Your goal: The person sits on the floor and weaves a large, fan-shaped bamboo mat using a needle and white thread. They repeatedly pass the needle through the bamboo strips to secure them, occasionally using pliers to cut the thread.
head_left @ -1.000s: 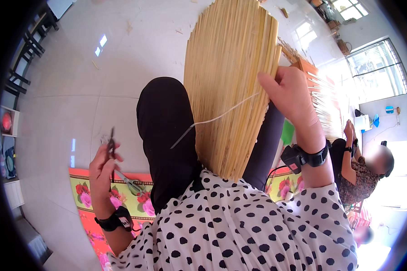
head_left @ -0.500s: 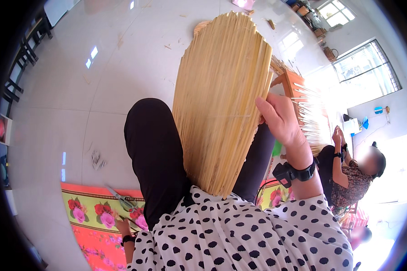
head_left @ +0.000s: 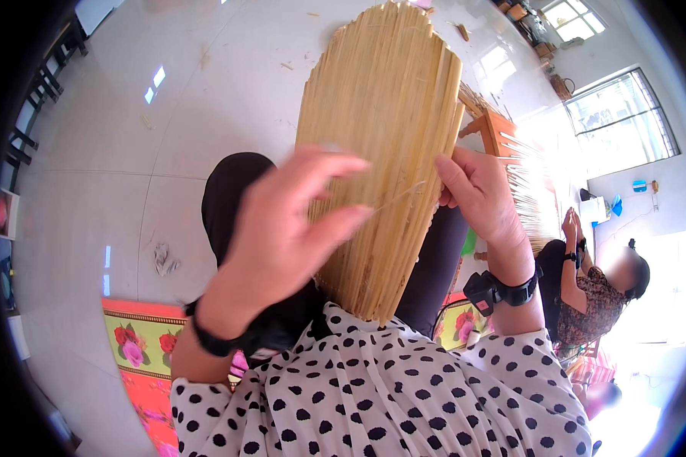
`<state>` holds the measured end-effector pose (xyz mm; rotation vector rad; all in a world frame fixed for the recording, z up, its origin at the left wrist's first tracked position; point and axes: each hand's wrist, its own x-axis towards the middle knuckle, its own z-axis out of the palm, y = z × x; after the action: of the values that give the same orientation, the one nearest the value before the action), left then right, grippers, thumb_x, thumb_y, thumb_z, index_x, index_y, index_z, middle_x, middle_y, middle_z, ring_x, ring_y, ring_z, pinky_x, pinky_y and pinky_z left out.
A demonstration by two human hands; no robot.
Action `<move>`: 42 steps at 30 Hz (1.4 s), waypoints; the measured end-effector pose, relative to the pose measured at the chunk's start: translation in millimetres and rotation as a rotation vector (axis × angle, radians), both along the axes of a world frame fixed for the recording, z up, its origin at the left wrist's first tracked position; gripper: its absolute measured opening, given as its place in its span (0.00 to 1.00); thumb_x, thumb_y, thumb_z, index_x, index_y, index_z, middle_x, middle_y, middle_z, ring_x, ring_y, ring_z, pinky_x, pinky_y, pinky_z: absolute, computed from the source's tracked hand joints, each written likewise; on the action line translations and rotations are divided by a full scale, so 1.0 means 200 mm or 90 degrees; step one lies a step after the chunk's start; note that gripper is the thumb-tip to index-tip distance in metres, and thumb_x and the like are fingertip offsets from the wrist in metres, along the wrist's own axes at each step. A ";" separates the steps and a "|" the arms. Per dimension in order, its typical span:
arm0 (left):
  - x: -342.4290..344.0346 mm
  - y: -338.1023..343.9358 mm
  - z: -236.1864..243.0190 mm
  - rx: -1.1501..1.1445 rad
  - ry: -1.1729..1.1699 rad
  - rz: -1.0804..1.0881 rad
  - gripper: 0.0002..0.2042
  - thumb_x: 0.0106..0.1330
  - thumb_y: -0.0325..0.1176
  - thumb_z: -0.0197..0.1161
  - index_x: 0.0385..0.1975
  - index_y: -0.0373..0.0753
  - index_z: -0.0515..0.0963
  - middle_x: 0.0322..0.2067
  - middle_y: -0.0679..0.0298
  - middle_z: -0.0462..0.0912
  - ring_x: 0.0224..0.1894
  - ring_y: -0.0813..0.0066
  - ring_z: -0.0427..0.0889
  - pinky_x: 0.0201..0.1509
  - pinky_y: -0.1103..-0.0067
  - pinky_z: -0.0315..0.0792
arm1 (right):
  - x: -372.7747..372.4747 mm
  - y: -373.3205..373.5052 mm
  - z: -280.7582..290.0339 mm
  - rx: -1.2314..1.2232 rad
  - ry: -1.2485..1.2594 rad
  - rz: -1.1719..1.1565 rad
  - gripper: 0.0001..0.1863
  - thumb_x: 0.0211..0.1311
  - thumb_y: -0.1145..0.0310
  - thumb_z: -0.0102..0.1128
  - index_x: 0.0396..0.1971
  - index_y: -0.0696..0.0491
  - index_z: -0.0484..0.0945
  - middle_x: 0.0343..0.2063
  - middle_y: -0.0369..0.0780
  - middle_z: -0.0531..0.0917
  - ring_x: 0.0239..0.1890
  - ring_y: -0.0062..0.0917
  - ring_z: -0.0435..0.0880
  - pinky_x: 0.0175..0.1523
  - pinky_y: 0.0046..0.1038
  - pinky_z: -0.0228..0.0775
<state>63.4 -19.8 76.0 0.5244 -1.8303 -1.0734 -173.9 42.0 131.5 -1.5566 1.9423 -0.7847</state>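
A tall panel of pale yellow reed strips (head_left: 381,114) stands upright on my lap, its rounded top pointing away from me. My right hand (head_left: 476,194) grips the panel's right edge, fingers curled behind it. My left hand (head_left: 282,236) is raised in front of the panel's lower left part. Its thumb and fingers pinch the end of a thin pale strand (head_left: 400,196), which runs taut toward my right hand. Both wrists carry black bands. My black trouser leg (head_left: 229,190) shows behind the left hand.
A floral mat in red and yellow (head_left: 141,343) lies under me on the glossy white tiled floor. A small crumpled scrap (head_left: 164,259) lies on the tiles at left. Another person (head_left: 587,289) sits at right beside a wooden frame (head_left: 495,129) and more reed work.
My left hand held scissors low at the left, dropped toward the mat, and has now risen to the panel without them. The panel has come closer. My right hand stays on its edge.
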 end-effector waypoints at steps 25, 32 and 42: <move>-0.33 0.08 -0.22 0.155 -0.076 -0.036 0.08 0.61 0.23 0.62 0.39 0.35 0.73 0.33 0.63 0.75 0.29 0.78 0.75 0.32 0.82 0.70 | -0.02 -0.05 0.08 0.110 -0.093 -0.025 0.19 0.63 0.63 0.58 0.27 0.67 0.80 0.19 0.38 0.81 0.22 0.15 0.78 0.29 0.19 0.73; -0.23 -0.01 -0.14 0.384 -0.038 -0.198 0.06 0.64 0.23 0.59 0.38 0.33 0.74 0.25 0.65 0.76 0.24 0.82 0.73 0.31 0.82 0.70 | 0.01 -0.08 0.08 0.116 -0.046 -0.072 0.21 0.61 0.59 0.60 0.25 0.67 0.80 0.16 0.37 0.80 0.19 0.15 0.76 0.26 0.19 0.69; -0.20 -0.04 0.00 -0.077 -0.015 0.027 0.03 0.57 0.19 0.64 0.27 0.33 0.77 0.21 0.62 0.73 0.19 0.73 0.70 0.23 0.80 0.63 | 0.11 -0.12 0.06 0.085 0.099 -0.071 0.18 0.56 0.62 0.60 0.24 0.66 0.79 0.11 0.40 0.75 0.15 0.16 0.72 0.23 0.25 0.66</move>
<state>24.3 -28.0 75.6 0.5029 -1.8830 -0.9254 -151.0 18.4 143.5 -1.4786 2.1628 -0.5801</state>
